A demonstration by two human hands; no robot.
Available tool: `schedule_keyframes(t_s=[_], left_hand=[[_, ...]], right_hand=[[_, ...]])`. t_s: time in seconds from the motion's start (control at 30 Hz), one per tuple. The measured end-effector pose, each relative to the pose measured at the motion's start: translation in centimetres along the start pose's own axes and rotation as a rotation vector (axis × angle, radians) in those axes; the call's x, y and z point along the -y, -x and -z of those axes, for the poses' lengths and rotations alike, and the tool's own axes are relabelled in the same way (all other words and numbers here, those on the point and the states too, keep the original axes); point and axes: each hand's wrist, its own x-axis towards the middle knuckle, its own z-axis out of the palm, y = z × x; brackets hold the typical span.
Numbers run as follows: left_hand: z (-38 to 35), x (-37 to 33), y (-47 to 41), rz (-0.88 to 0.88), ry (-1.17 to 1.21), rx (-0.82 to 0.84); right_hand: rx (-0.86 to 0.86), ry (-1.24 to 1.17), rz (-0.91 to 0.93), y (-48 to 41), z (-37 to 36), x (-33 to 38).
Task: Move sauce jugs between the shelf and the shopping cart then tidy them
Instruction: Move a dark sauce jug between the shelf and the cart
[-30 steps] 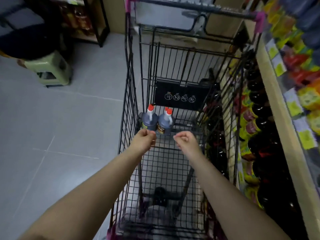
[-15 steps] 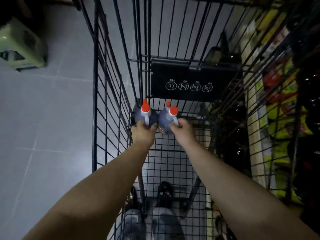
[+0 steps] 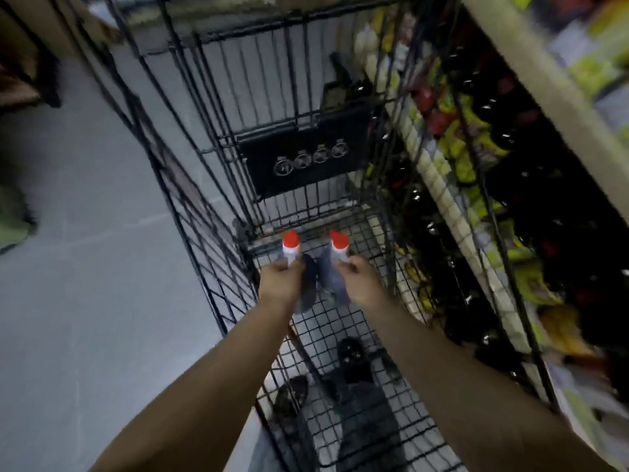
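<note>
The left grip is clasping the left jug by its handle, the right grip the right jug; both are probably hanging heavy.

Open above cart; its wire sides hem left, right, ahead; shelf beside right.

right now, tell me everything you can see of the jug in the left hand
The left jug is dark bluish plastic as it looks, with a red cap and a white neck. The left hand grips it near the top. It is inside the wire cart, by the far left corner, beside a second jug. Blur hides its label.
</note>
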Motion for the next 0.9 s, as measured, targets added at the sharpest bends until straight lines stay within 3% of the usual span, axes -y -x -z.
schedule_keyframes(t_s=[0.2,0.3,0.5,0.7,0.8,0.9], left_hand=[[0.7,-2.4,8.5,-0.173,-0.184,0.292],[-0.3,-4.9,14.5,-0.294,-0.233,0.479],[-4.0,-6.4,27.9,-0.477,-0.259,0.677],[-7.6,0.0,42.1,-0.740,-0.355,0.890],[-9.0,5.8,50.1,-0.833,-0.490,1.075],[-9.5,12.6,57.7,-0.787,-0.559,1.178]], right_hand=[[-0.257,-0.104,0.006,12.2,5.7,-2.4],[-0.451,-0.190,0.055,19.2,8.6,-3.2],[-0.883,-0.380,0.133,33.0,13.1,-6.4],[-1.125,-0.456,0.074,47.7,15.2,-16.0],[-1.233,-0.449,0.030,55.7,15.0,-21.8],[-1.314,-0.521,-0.083,63.5,13.9,-27.7]])
